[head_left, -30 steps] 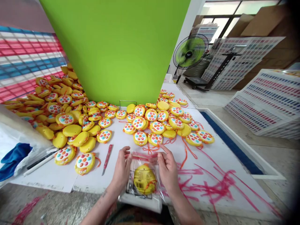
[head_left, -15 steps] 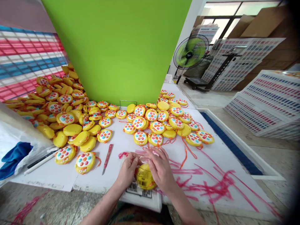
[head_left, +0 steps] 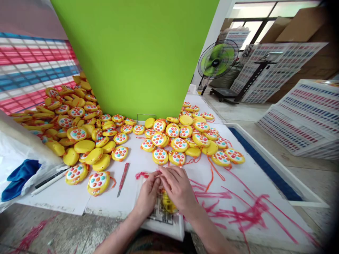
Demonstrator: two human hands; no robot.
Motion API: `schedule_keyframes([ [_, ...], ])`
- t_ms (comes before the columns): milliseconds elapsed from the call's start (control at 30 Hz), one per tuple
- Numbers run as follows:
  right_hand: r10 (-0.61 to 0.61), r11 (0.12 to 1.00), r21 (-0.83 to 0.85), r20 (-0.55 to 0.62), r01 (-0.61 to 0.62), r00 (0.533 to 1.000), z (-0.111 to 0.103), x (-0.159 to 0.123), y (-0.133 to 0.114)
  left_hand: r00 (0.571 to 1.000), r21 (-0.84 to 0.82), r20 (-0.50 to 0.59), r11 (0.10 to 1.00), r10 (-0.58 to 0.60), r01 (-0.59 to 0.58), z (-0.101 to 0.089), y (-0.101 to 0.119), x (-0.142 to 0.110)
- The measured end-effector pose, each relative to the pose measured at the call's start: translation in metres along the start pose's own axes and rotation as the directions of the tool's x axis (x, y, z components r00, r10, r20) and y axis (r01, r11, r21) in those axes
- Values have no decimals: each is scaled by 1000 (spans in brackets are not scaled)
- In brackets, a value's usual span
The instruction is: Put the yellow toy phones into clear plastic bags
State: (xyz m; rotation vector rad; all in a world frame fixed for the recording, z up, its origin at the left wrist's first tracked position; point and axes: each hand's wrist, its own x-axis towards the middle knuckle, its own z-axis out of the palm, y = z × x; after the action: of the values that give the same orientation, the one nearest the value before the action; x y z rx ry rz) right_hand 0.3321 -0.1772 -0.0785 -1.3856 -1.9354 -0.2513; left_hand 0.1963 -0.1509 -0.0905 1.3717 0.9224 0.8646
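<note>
A yellow toy [head_left: 168, 204] in a clear printed plastic bag [head_left: 161, 206] lies before me at the table's front edge, partly hidden by my hands. My left hand [head_left: 147, 194] is closed, thumb and fingers pinching the bag's upper edge. Close against it, my right hand [head_left: 178, 188] bends over the toy, its fingertips pinched on the same edge. What exactly lies between the fingertips is hard to see. Under the bagged toy is a stack of flat plastic bags [head_left: 173, 228] with black print.
Yellow toys with coloured dots form a heap at left [head_left: 76, 134] and another pile at centre [head_left: 178, 144]. A red craft knife [head_left: 123, 179] lies left of my hands. Pink plastic strips [head_left: 246, 211] are strewn at right. A green panel [head_left: 132, 60] stands behind.
My hands have drawn together over the top of the bag, and my right hand now covers more of the toy. The view has shifted slightly.
</note>
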Motion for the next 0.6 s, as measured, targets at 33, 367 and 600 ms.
schedule_keyframes([
  [33,-12,1000,-10,10,12,1000,0,2,-1,999,76,15,997,31,-32,-1,2,0],
  [367,400,826,409,61,-389,914,11,0,9,981,369,187,922,47,-115,-1,6,-1],
  [600,959,51,872,94,-486,268,-21,-59,101,983,-13,112,989,-143,146,-10,-27,9],
])
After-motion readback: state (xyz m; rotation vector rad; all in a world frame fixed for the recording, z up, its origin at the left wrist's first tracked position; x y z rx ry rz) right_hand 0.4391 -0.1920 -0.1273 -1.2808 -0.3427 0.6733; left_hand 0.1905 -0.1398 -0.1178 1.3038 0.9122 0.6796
